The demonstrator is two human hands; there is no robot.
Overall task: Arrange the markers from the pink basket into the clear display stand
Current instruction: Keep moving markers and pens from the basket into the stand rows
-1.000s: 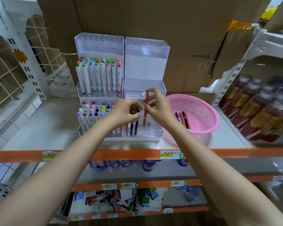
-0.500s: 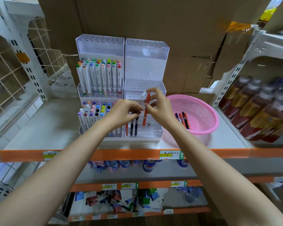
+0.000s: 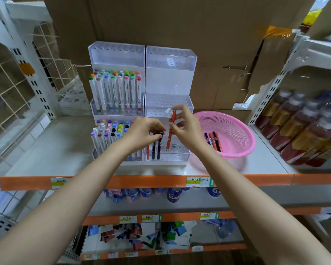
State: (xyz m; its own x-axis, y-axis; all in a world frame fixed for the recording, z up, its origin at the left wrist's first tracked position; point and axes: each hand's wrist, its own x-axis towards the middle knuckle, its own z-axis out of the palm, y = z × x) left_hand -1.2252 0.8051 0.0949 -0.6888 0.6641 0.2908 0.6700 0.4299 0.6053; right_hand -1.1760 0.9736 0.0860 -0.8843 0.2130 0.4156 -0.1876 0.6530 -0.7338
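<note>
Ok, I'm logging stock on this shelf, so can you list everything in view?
clear display stand: two tiered units, clear and white, middle of the top shelf
white-barrelled markers: many, multicoloured caps, left unit's middle and bottom tiers
dark markers: two, black, right unit's bottom tier, beside a red one
orange marker: one, upright over the right unit's bottom tier
pink basket: one, right of the stand
loose markers: a few, red and dark, inside the basket
bottles: several, dark red and amber, right shelf
cardboard boxes: brown, behind the stand
left hand: on the dark markers' tops
right hand: pinching the orange marker
</note>
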